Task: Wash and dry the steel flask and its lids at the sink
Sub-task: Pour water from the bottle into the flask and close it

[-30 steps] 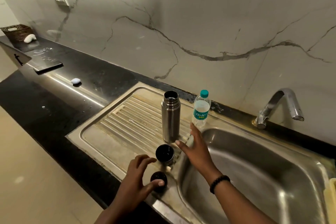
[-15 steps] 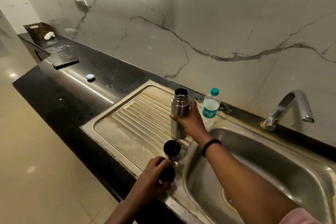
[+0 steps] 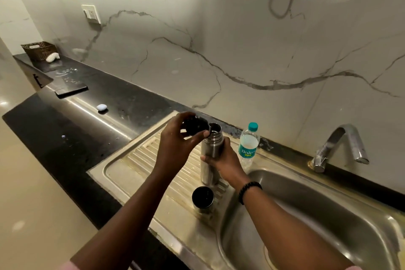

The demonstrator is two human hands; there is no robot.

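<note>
The steel flask (image 3: 210, 155) stands upright on the ribbed drainboard (image 3: 140, 160), its mouth uncovered. My right hand (image 3: 225, 160) is wrapped around its middle from the right. My left hand (image 3: 177, 140) holds the small black inner lid (image 3: 195, 127) just left of the flask's mouth, at rim height. The steel cup lid (image 3: 203, 198) sits mouth up on the drainboard in front of the flask, touched by neither hand.
A plastic water bottle (image 3: 248, 144) with a teal cap stands right behind the flask. The sink basin (image 3: 328, 215) lies to the right, with the tap (image 3: 341, 142) behind it. On the black counter (image 3: 65, 138) lie a white lump (image 3: 102, 107) and a dark slab (image 3: 71, 91).
My left hand picked the black inner lid up off the drainboard and raised it to the flask's mouth. My right hand reached the flask and closed around it.
</note>
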